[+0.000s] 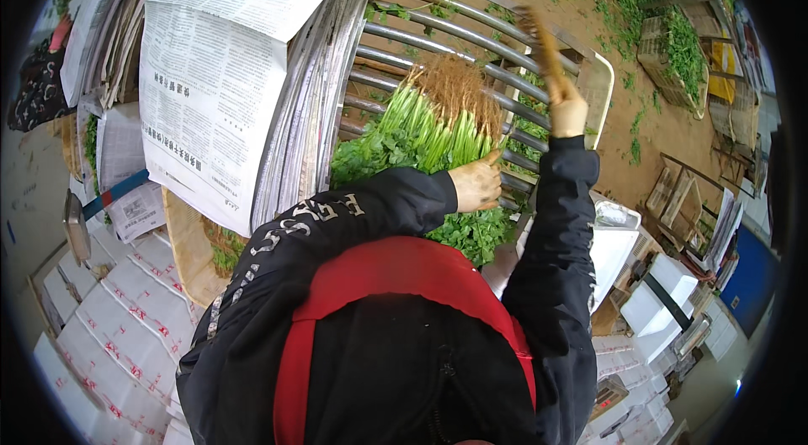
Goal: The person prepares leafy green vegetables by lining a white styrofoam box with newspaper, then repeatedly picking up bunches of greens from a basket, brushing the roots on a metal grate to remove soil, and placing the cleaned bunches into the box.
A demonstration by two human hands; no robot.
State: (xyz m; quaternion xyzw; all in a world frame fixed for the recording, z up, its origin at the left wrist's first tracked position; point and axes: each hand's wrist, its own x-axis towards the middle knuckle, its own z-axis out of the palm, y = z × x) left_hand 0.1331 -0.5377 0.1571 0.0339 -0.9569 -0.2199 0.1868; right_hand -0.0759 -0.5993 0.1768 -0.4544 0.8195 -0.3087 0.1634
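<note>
Leafy green stalks with brown roots [435, 123] lie in a row on a rack of metal bars [404, 16], their roots pointing away from me. My left hand [478, 183] rests at the right side of the bunch, over the stems and leaves, with a finger stretched toward the stems; what its palm grips is hidden. To the right of the roots, my right hand [568, 109] is raised and closed around a long brown object [540, 44], blurred, perhaps a brush. Both hands look soiled.
A thick stack of newspaper sheets [214, 92] stands left of the rack. A plastic crate [189, 256] holds rooted greens at lower left. Crates with greens [675, 60] and scattered leaves lie on the floor at right. Part of another person [41, 85] shows at far left.
</note>
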